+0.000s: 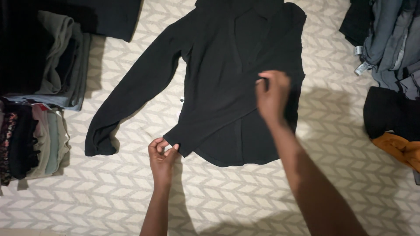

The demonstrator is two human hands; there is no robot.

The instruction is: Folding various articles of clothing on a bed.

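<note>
Hands: two were in view, a left hand [161,156] and a right hand [272,94].
Black shirt [223,78]: one lay spread flat.
Folded clothes stacks [37,100]: two stood at left.
Loose clothes heap [389,65]: one lay at right.

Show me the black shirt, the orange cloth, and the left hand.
black shirt [218,65], head view, on its chest.
orange cloth [400,148], head view, on its top fold.
left hand [161,156], head view, on its back.
</note>
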